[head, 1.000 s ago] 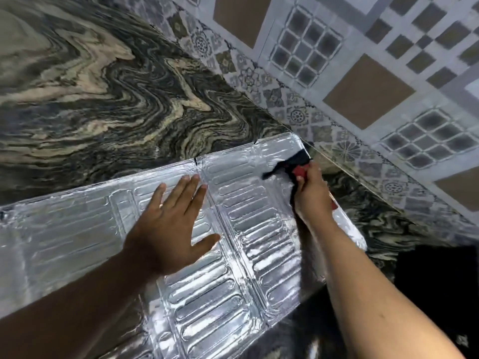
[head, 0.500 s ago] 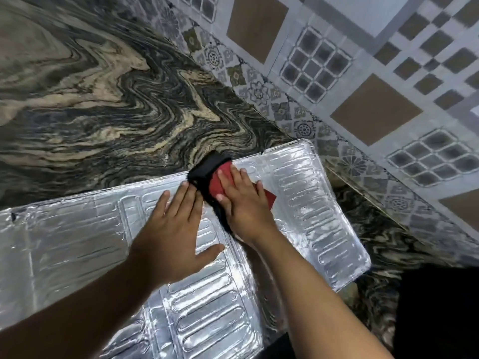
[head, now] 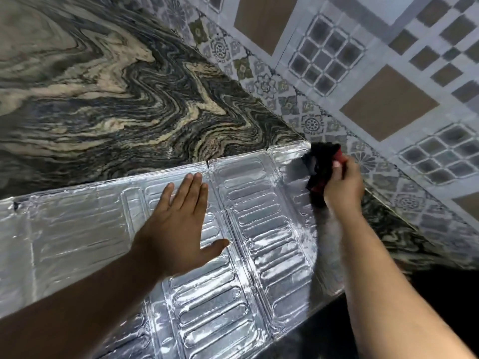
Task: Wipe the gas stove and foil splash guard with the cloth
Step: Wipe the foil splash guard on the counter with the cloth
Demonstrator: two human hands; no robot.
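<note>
The silver embossed foil splash guard point(head: 259, 229) lies flat across the marbled counter, folded in panels. My left hand point(head: 178, 226) presses flat on its middle panel, fingers straight and spread. My right hand point(head: 343, 185) grips a bunched black and red cloth point(head: 321, 164) at the guard's far right corner, close to the wall. Part of the cloth is hidden inside my fist. No gas stove shows in this view.
Dark swirled stone counter point(head: 116, 99) stretches beyond the guard. A patterned tiled wall point(head: 363, 73) rises right behind the right corner. A dark area point(head: 440, 301) lies at the lower right, past the guard's edge.
My right hand swept the cloth from the guard's middle fold, beside my left fingers, out to the far right corner. My left hand stayed flat in place.
</note>
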